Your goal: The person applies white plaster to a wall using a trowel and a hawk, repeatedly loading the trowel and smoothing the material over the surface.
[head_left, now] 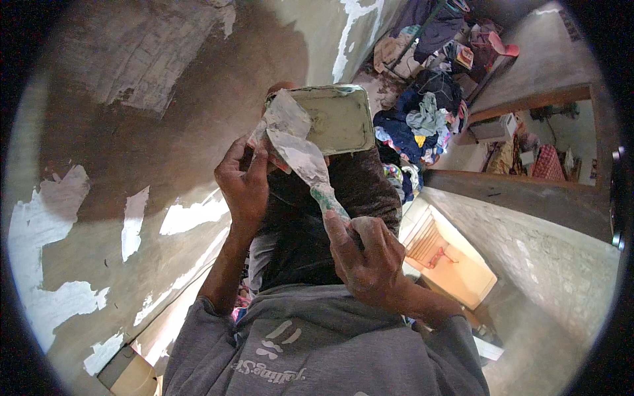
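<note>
Fingers of the right hand [370, 254] are wrapped round the handle end of a putty-smeared scraper [307, 162], the index finger laid along it. The thumb and fingers of the left hand [244, 175] pinch a second flat, coated piece [290, 113] close to the scraper's broad end; the two overlap, so I cannot tell exactly where one stops and the other starts. Both lie over the near left corner of a rectangular tub [368, 129], whose inside is coated with pale grey paste.

Wiping one blade against the other seems to be the step in hand. It should go best with the scraper kept at a low angle, the stroke drawn steadily toward the edge, and both pieces held above the tub so that scrapings drop inside. The left fingertips are better kept behind the edge.

Below the tub are dark trousers [323, 191]; what bears its weight is hidden. A bare wall [152, 165] with white patches [195, 214] fills the left side, leaving limited elbow room there. Beyond the tub to the right, a heap of clothes [426, 122] crowds the floor and could catch drips. Farther right is a wood-framed opening [512, 183].
</note>
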The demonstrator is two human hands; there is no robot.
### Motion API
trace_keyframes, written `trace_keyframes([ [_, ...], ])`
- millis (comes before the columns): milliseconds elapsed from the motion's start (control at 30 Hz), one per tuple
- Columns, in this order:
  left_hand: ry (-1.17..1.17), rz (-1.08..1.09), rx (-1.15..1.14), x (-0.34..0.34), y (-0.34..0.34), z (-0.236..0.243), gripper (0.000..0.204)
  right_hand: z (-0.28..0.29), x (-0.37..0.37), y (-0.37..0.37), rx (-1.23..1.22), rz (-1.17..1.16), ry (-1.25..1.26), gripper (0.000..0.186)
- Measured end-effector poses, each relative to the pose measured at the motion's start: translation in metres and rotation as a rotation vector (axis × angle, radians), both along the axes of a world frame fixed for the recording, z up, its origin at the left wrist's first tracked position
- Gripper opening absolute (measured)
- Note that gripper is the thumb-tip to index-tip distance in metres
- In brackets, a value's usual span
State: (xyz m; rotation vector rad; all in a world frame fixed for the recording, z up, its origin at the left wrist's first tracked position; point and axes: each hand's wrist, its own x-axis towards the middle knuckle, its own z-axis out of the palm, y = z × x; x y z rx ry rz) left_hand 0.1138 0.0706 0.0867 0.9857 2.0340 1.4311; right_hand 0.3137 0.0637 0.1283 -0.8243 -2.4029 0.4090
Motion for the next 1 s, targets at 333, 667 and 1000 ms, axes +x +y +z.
trace_keyframes([
  [333,-0.107,0.061,0.071,0.011,0.005,0.000,0.015,0.011,-0.008,0.002,-0.024,0.004,-0.014,0.048],
  [667,-0.329,0.060,0.175,0.004,0.004,-0.003,0.023,0.008,-0.017,0.005,-0.155,-0.068,0.103,0.036],
  [1000,-0.422,0.122,0.258,0.019,0.000,-0.014,0.023,-0.011,0.007,0.017,-0.969,-0.228,0.406,0.040],
])
